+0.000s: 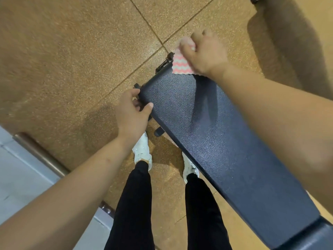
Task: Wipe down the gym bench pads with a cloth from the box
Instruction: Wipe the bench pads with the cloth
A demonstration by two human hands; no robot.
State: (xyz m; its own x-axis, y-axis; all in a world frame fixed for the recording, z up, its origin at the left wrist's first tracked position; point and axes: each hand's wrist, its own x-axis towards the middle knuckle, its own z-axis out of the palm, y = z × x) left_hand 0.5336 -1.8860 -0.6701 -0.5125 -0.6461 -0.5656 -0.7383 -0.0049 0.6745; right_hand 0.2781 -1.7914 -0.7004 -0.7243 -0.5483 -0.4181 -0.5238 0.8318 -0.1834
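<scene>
A long dark blue gym bench pad (216, 138) runs diagonally from the upper middle to the lower right. A pink and white zigzag cloth (180, 65) lies on the pad's far corner, and my right hand (203, 53) is closed on the cloth, pressing it at that end. My left hand (132, 109) grips the pad's near left corner, thumb on top and fingers wrapped under the edge. A second pad section (313, 237) begins at the lower right. The box is not in view.
Black metal frame parts (164, 64) stick out from under the pad's far end. My legs in black trousers and white shoes (142, 152) stand beside the bench on speckled orange rubber flooring (72, 51). A grey floor strip (21, 177) lies at lower left.
</scene>
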